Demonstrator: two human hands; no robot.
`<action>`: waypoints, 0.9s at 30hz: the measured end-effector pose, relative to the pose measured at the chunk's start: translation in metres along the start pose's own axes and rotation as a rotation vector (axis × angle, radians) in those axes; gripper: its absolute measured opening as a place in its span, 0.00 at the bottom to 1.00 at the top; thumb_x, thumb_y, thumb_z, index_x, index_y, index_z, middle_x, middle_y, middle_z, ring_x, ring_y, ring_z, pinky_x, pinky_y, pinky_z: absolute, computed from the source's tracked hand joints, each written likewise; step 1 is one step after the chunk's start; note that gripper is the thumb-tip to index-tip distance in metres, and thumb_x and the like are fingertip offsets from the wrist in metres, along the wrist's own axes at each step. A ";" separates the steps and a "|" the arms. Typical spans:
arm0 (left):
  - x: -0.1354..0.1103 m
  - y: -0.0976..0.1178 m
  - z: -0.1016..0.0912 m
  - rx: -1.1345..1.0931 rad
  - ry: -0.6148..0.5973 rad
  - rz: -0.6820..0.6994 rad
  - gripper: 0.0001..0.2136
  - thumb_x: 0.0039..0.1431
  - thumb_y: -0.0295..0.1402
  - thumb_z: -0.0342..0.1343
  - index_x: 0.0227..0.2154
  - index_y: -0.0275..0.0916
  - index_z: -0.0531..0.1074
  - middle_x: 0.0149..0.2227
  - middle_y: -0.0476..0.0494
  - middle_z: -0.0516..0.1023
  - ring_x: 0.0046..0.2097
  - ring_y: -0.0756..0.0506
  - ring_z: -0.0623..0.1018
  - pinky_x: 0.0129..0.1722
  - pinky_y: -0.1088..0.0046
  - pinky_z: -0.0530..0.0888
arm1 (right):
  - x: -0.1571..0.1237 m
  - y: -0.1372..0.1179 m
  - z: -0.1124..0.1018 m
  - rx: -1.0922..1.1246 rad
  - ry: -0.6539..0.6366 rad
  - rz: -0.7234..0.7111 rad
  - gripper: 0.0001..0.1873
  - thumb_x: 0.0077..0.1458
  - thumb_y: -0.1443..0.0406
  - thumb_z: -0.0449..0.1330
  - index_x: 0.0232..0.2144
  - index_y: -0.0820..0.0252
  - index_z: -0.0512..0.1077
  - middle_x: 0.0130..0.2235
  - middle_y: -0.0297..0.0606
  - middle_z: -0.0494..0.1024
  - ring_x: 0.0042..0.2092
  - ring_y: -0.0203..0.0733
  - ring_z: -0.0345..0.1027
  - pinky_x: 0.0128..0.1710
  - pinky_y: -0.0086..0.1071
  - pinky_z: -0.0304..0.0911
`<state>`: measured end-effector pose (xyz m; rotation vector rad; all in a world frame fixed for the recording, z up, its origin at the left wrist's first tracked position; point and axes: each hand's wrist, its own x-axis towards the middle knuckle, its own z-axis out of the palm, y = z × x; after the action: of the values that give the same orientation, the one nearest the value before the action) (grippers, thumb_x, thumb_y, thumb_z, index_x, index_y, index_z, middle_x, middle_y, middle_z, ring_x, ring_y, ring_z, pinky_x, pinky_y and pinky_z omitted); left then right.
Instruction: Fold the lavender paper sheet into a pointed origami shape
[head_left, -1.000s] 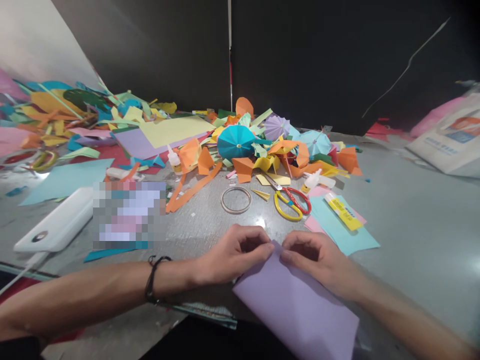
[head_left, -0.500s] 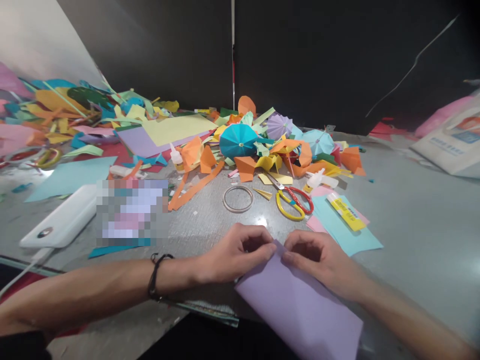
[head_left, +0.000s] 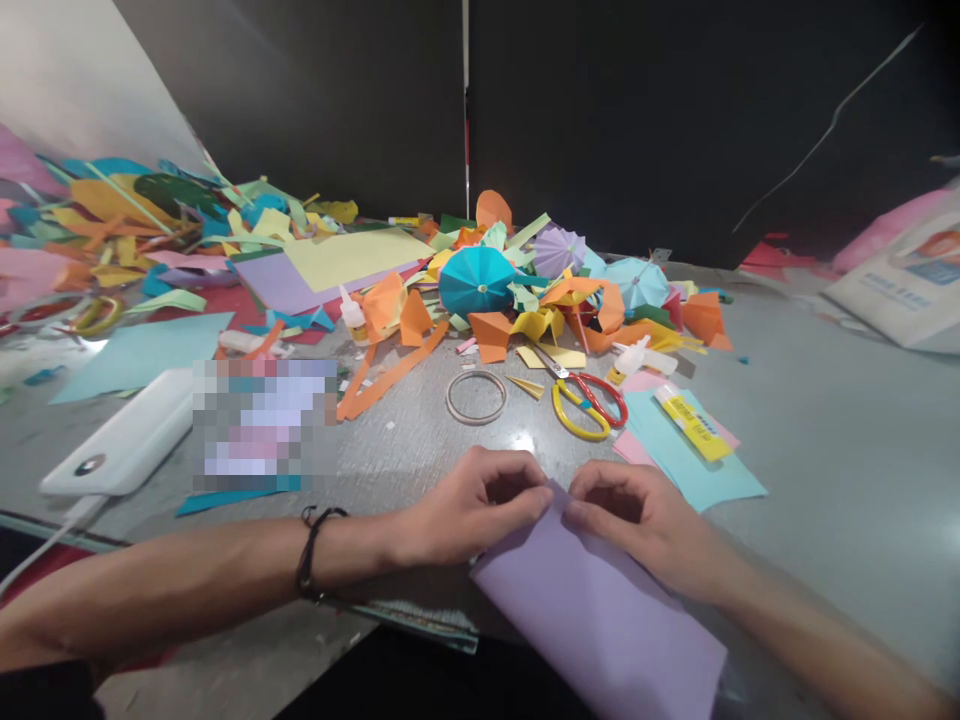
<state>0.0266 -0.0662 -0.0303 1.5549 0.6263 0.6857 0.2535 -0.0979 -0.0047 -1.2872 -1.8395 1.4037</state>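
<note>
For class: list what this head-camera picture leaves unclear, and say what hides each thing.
Lilac paper: the left hand and right hand hide what lies under the fingers; the bottom edge of the head view cuts off its near end.
Pixelated patch: blurred in the head view; what lies there cannot be told.
White printed bag: cut off by the right edge; print too small to read.
Yellow glue stick: label too small to read.

Pixelated patch (head_left: 262, 425) hides what lies there. Lilac paper (head_left: 600, 630) runs off bottom edge. Printed bag (head_left: 900, 290) cut off at right, lettering unreadable.
</note>
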 end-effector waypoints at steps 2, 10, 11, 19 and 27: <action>0.000 0.000 0.000 0.007 0.003 0.010 0.10 0.67 0.35 0.58 0.31 0.34 0.72 0.27 0.52 0.68 0.29 0.54 0.64 0.27 0.79 0.61 | 0.000 0.000 0.000 0.002 -0.002 0.003 0.12 0.63 0.57 0.63 0.31 0.58 0.73 0.30 0.32 0.72 0.32 0.36 0.62 0.31 0.30 0.57; 0.000 0.002 0.000 0.008 0.007 0.021 0.11 0.67 0.35 0.57 0.30 0.34 0.72 0.26 0.52 0.67 0.28 0.54 0.64 0.28 0.79 0.62 | 0.000 -0.002 0.000 0.010 -0.008 0.014 0.13 0.63 0.56 0.63 0.30 0.58 0.73 0.30 0.32 0.70 0.32 0.36 0.61 0.30 0.30 0.57; 0.000 0.002 0.000 0.007 0.006 0.022 0.11 0.67 0.35 0.57 0.30 0.34 0.72 0.26 0.52 0.67 0.28 0.54 0.64 0.27 0.79 0.62 | 0.000 -0.002 0.000 0.007 -0.009 0.014 0.13 0.63 0.56 0.63 0.30 0.58 0.73 0.30 0.32 0.70 0.32 0.36 0.61 0.30 0.30 0.57; 0.000 0.004 0.003 0.026 -0.046 -0.036 0.12 0.65 0.37 0.57 0.30 0.33 0.73 0.26 0.50 0.70 0.28 0.53 0.66 0.27 0.78 0.63 | 0.001 -0.005 0.007 0.025 0.035 -0.017 0.11 0.64 0.56 0.62 0.34 0.57 0.73 0.32 0.34 0.75 0.34 0.38 0.67 0.35 0.31 0.64; 0.000 0.004 0.004 0.023 -0.057 -0.076 0.13 0.66 0.40 0.59 0.31 0.34 0.73 0.26 0.51 0.69 0.27 0.53 0.66 0.26 0.78 0.63 | -0.002 -0.001 0.006 0.023 0.146 -0.104 0.14 0.65 0.55 0.62 0.32 0.57 0.72 0.30 0.34 0.74 0.33 0.38 0.68 0.32 0.31 0.65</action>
<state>0.0300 -0.0692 -0.0266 1.5584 0.6487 0.5770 0.2488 -0.1023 -0.0056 -1.2308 -1.7611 1.2394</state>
